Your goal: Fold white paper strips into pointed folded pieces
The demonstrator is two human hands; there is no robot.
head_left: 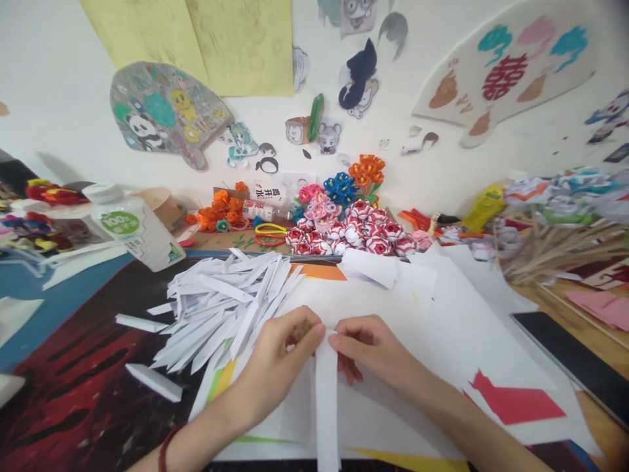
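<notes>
The white sheets [457,334] are partly covered by both forearms [223,416]. Over their left edge, folded strips [221,301] are heaped, the lower layers hidden. Right of the sheets, a black phone [565,357] is cut off by the view's edge. Above the sheets' middle, the left hand [287,344] and right hand [371,344] are pinched closed on the top end of a paper strip [327,393], rear fingertips hidden; its lower end is cut off.
</notes>
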